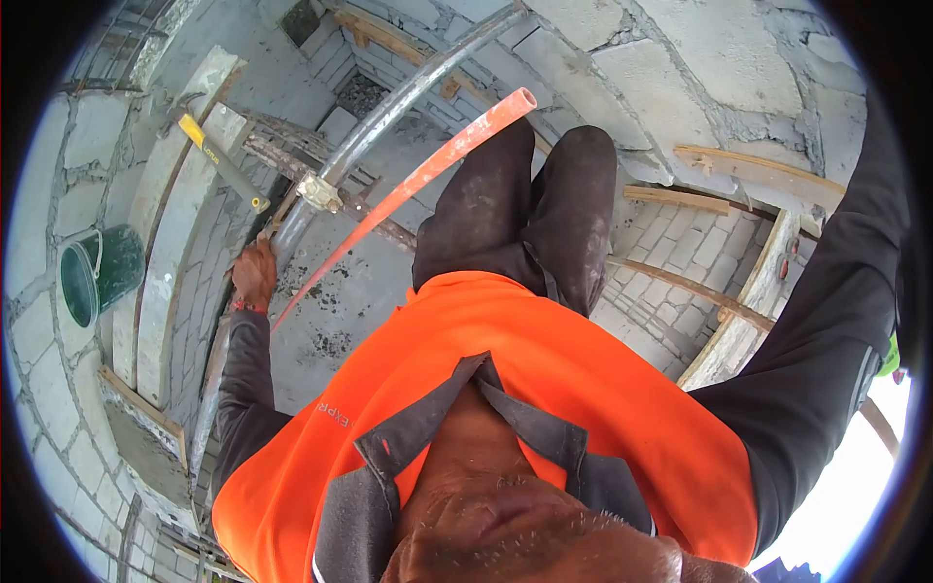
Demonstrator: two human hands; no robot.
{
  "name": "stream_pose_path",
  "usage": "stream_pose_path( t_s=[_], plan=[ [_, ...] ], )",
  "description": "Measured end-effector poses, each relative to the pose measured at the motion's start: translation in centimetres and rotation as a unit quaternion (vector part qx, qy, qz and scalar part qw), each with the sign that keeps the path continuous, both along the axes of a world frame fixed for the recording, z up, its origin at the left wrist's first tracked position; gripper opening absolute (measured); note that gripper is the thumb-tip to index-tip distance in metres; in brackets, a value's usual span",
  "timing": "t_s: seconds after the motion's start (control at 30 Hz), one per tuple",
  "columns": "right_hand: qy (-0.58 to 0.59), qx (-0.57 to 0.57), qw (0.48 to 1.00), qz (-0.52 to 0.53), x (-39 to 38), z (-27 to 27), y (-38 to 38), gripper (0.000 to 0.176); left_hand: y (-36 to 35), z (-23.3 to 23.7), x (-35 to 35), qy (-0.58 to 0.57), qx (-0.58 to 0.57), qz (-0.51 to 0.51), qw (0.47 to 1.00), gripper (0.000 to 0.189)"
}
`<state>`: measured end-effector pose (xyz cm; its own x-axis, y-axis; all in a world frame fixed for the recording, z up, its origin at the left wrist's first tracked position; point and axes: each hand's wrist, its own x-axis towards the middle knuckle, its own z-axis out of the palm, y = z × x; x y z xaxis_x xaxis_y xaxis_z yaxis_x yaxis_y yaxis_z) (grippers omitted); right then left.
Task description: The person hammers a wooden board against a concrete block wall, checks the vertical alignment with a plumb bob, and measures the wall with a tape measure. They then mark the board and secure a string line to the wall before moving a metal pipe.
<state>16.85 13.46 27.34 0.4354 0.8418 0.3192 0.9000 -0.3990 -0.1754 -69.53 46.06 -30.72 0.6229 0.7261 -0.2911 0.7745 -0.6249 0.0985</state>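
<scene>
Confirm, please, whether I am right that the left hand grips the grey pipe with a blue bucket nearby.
Not quite: the head view shows the bucket is green, not blue. The left hand does grip the grey pipe.

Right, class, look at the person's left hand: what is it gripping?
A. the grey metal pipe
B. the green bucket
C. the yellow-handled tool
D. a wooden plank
A: the left hand is closed round the grey metal pipe, just below the pale clamp fitting on that pipe.
</scene>
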Motion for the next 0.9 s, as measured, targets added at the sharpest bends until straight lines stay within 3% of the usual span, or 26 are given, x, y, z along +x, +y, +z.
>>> stream_pose_path(
  t_s=[0.03,0.07,0.17,0.3,0.33,0.4,0.47,0.6,0.9],
  plan=[
    [0.002,-0.002,1.000,0.002,0.2,0.0,-0.3,0.051,-0.2,0.4,0.0,0.024,-0.005,0.012,1.000,0.032],
    [0.006,-0.002,1.000,0.004,0.3,0.1,-0.6,0.050,-0.1,1.2,0.1,0.022,0.018,-0.063,0.998,0.027],
    [0.021,-0.008,1.000,0.012,1.1,0.3,-1.0,0.049,0.3,1.3,0.0,0.041,0.021,-0.117,0.992,0.027],
    [0.042,-0.012,0.999,0.027,2.7,1.6,-0.5,0.048,1.3,-1.8,-1.8,0.042,-0.044,-0.080,0.995,0.041],
    [0.050,-0.012,0.998,0.032,3.2,1.7,-0.3,0.048,1.3,-1.4,-1.8,0.039,-0.045,-0.084,0.995,0.041],
    [0.070,-0.010,0.996,0.049,4.3,2.2,-0.3,0.047,0.4,0.6,-0.1,-0.082,-0.075,0.001,0.994,0.057],
    [0.095,0.006,0.990,0.100,6.4,2.2,0.0,0.046,0.3,2.5,1.1,-0.072,-0.098,0.010,0.993,0.062],
    [0.051,-0.045,0.998,-0.001,4.3,1.6,0.3,0.045,0.4,3.2,1.6,-0.028,-0.149,0.046,0.987,0.069],
    [0.007,-0.052,0.997,-0.065,3.3,1.2,-2.5,0.044,0.8,1.7,1.5,-0.035,-0.156,0.041,0.986,0.068]
  ],
)
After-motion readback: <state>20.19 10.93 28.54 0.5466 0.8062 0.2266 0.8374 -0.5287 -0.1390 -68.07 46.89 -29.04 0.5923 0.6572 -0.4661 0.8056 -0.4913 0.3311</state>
